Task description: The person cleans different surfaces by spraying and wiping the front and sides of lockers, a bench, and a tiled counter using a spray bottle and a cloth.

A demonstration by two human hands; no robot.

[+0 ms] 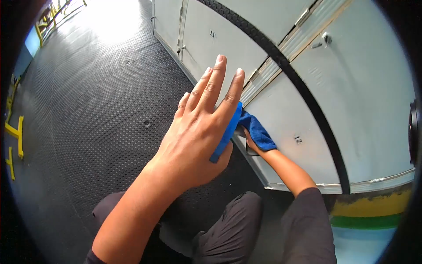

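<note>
My left hand [193, 127] is raised in the foreground with its fingers stretched out and spread. A long blue plastic piece [226, 133], looking like the top of a spray bottle, sits in the crook between its thumb and index finger; whatever lies below is hidden by the hand. Lower on the white panel numbered 12 [285, 119], my right hand [251, 141] has a blue cloth [260, 132] draped over it, near the panel's left edge. The cloth and my left hand cover most of the right fingers.
White panel 11 [211, 53] stands farther along, with small latches on its edge. A black curved strip [307, 92] crosses the panels. Dark textured flooring [101, 119] stretches left, past yellow metal frames [20, 136]. My bent knees [233, 224] are below.
</note>
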